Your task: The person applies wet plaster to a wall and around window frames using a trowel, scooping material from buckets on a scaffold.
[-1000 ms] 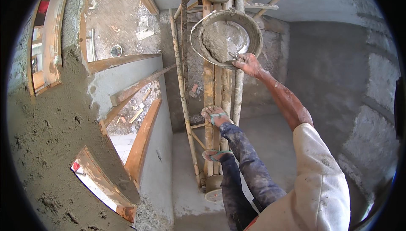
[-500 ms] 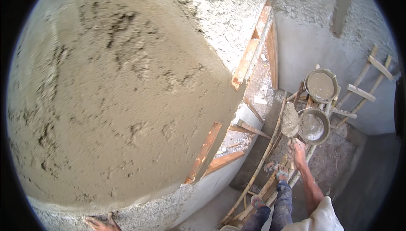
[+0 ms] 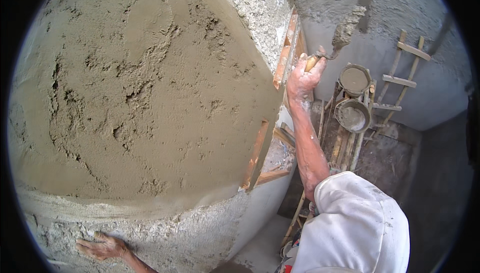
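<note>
My right hand [image 3: 306, 77] grips the wooden handle of a trowel [image 3: 345, 32], raised at the right of the wet wall. Mortar clings to the blade, which points up and away. Spread fingers of my left hand [image 3: 102, 247] rest against the rough, pale lower band of the wall [image 3: 165, 233] at the lower left. Above that hand stretches a broad coat of wet grey-brown mortar [image 3: 200, 138], partly smooth, partly pitted and ridged. My right arm hides part of the window opening and the scaffold.
Two buckets stand on the pole scaffold [image 3: 357, 148]: the farther bucket [image 3: 355, 79] full of mortar, the nearer bucket [image 3: 353, 115] partly filled. A wooden ladder [image 3: 400, 80] leans on the far wall. Wooden frame pieces [image 3: 255, 155] edge the window opening beside the wet coat.
My right hand has risen from beside the buckets, carrying the loaded trowel up toward the wall. My left hand shows more fully on the lower wall. The view has shifted.
</note>
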Motion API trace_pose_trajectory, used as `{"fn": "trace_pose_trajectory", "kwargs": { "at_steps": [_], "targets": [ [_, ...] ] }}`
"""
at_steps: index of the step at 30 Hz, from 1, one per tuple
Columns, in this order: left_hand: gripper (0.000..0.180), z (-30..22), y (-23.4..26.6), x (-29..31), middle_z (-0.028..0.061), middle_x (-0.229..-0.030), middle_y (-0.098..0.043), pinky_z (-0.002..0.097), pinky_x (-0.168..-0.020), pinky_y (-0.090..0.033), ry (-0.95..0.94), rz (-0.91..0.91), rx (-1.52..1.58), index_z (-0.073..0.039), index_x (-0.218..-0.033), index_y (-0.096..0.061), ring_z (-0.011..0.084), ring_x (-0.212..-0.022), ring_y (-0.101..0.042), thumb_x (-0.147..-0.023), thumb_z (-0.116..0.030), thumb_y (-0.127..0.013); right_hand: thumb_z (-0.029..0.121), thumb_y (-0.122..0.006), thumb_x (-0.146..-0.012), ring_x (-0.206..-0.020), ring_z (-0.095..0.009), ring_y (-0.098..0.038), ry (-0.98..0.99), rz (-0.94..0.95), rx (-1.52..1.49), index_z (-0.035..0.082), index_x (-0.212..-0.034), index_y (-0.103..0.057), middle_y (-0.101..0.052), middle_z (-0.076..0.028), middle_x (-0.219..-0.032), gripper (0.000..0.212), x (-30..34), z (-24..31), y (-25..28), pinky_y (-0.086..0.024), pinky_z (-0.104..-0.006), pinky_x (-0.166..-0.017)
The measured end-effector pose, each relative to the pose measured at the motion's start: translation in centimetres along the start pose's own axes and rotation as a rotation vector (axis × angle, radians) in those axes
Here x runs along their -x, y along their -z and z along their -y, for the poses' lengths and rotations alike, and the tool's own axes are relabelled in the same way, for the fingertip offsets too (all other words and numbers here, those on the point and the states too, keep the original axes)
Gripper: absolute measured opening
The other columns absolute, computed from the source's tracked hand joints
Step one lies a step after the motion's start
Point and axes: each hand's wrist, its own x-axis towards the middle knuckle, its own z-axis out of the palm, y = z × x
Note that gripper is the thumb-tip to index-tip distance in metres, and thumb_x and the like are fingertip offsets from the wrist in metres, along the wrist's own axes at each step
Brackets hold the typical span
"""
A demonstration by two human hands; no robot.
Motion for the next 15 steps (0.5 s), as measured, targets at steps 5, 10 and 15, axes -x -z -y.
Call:
{"fn": "trace_pose_trajectory", "kwargs": {
  "at_steps": [5, 10, 15],
  "targets": [
    [0.083, -0.7, 0.8, 0.8, 0.0196, -0.166, -0.043, 0.0581, -0.122, -0.037, -0.015, 0.056, 0.045, -0.010, -0.165, -0.042, 0.0391, -0.154, -0.040, -0.109, -0.070, -0.033, 0.015, -0.065, -0.094, -0.089, -0.031, -0.072, -0.417, 0.994, -0.195, 0.002, -0.148, -0.056, -0.072, -0.021, -0.113, 0.056, 12.8, 5.1, -3.8, -0.061, -0.0433, -0.081],
    [0.080, 0.5, 0.3, 1.2, 0.0217, -0.165, -0.043, 0.0567, -0.123, -0.035, 0.070, 0.078, 0.010, -0.008, -0.165, -0.042, 0.0411, -0.153, -0.040, -0.109, -0.066, -0.040, 0.036, -0.065, -0.104, -0.115, -0.033, -0.070, -0.372, 1.470, -0.532, 0.001, -0.133, -0.060, -0.070, -0.021, -0.116, 0.046, 13.9, 13.1, 9.1, -0.053, -0.0454, -0.100],
    [0.079, -1.0, 0.5, 0.1, 0.0232, -0.163, -0.045, 0.0564, -0.123, -0.034, 0.046, 0.034, 0.063, -0.007, -0.164, -0.043, 0.0406, -0.152, -0.041, -0.109, -0.065, -0.041, 0.037, -0.049, -0.113, -0.055, -0.010, -0.054, -0.767, 1.377, -0.368, 0.003, -0.119, -0.059, -0.057, -0.001, -0.076, 0.036, 10.3, 3.5, 4.7, -0.047, -0.0285, -0.047]
  ]
}}
